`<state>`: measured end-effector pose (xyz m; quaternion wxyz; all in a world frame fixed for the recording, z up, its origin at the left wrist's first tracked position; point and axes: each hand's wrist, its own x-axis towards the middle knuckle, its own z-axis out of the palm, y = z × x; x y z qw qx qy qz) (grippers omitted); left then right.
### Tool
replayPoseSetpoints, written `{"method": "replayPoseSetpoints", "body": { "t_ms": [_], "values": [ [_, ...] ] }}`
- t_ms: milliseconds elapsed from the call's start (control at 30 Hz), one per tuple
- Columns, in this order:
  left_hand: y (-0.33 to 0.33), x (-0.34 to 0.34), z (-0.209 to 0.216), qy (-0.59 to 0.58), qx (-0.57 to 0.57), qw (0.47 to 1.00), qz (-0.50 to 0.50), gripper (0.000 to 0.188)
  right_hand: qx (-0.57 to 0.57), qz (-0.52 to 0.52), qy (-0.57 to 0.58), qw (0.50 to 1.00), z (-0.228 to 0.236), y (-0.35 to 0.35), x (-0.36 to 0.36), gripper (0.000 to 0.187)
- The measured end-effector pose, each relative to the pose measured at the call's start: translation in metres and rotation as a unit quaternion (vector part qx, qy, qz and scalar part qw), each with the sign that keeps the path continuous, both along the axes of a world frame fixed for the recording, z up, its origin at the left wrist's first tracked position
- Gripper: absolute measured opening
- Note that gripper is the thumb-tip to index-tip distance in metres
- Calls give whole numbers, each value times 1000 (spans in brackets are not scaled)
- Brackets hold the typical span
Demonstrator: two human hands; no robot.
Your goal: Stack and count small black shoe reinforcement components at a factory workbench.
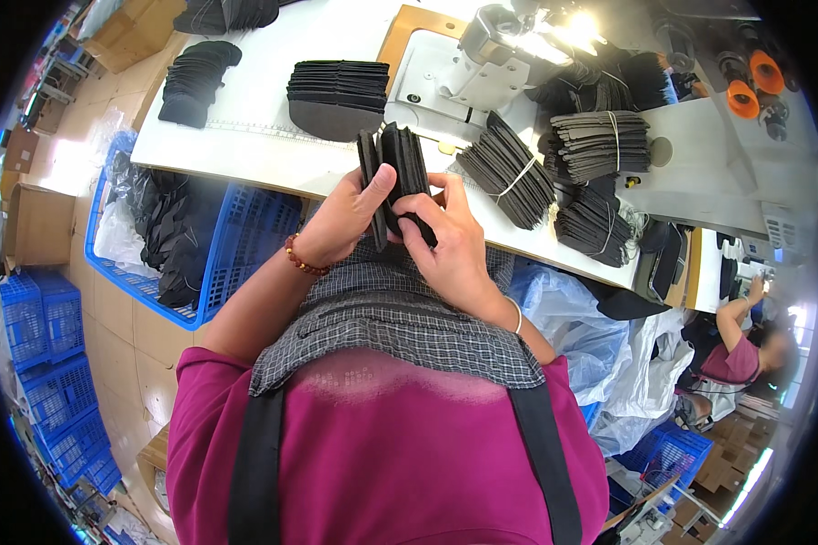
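Between my two hands, just off the table's front edge, is a stack of black fabric pieces (407, 156) stood on edge. My left hand (347, 211) grips a thinner part of it, thumb against the side, with a narrow gap to the rest. Around the thicker part are the fingers of my right hand (447, 238), thumb and forefinger pinching its lower end. Behind my hands a neat pile of black curved pieces (338, 98) lies on the white table (245, 136). A tied bundle of dark pieces (507, 171) rests to the right of my right hand.
A sewing machine (482, 68) with a lit lamp stands at the back. More tied bundles (600, 145) lie at right, and fanned black pieces (195, 84) at left. A blue crate (223, 254) holds black pieces beside the table. Another person (732, 359) sits far right.
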<state>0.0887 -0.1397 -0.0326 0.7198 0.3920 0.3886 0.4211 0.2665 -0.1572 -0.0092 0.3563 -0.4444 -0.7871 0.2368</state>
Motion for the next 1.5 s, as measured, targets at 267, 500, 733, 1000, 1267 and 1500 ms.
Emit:
{"method": "replayPoseSetpoints", "body": {
  "t_ms": [267, 500, 733, 1000, 1267, 1500],
  "values": [
    [1, 4, -3, 7, 26, 998, 50, 49, 50, -12, -16, 999, -1, 0, -5, 19],
    [-1, 7, 2, 15, 39, 998, 42, 54, 33, -22, -19, 999, 4, -1, -4, 19],
    [0, -2, -2, -21, -18, 1000, -7, 55, 28, -13, -21, 999, -5, 2, -1, 26],
    [-4, 9, -10, -12, 15, 997, 79, 48, 70, 2, -90, 993, 8, 0, -16, 58],
    [-7, -6, -10, 26, 29, 995, 88, 44, 135, -27, -40, 990, -3, 15, -31, 49],
    [36, -83, 54, 527, 387, 756, 36, 64, 141, -75, -98, 982, 8, 33, -9, 51]
  ]
}}
